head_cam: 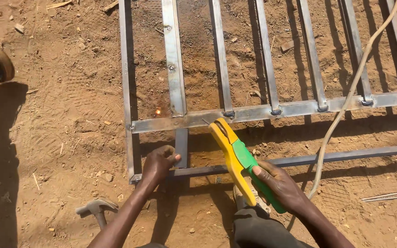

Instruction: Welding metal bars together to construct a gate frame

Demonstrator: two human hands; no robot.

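Nearest the camera, the right hand (279, 183) grips the yellow-and-green welding electrode holder (235, 158), its long axis angled up-left toward the grey steel bar gate frame (263, 111) on dirt, while the left hand (159, 161), nearer the glowing spark (158, 110), curls around a lower bar.

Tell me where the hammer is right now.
In the head view, the hammer lies on the dirt at bottom left, just left of the person's left forearm, below the metal frame's corner.
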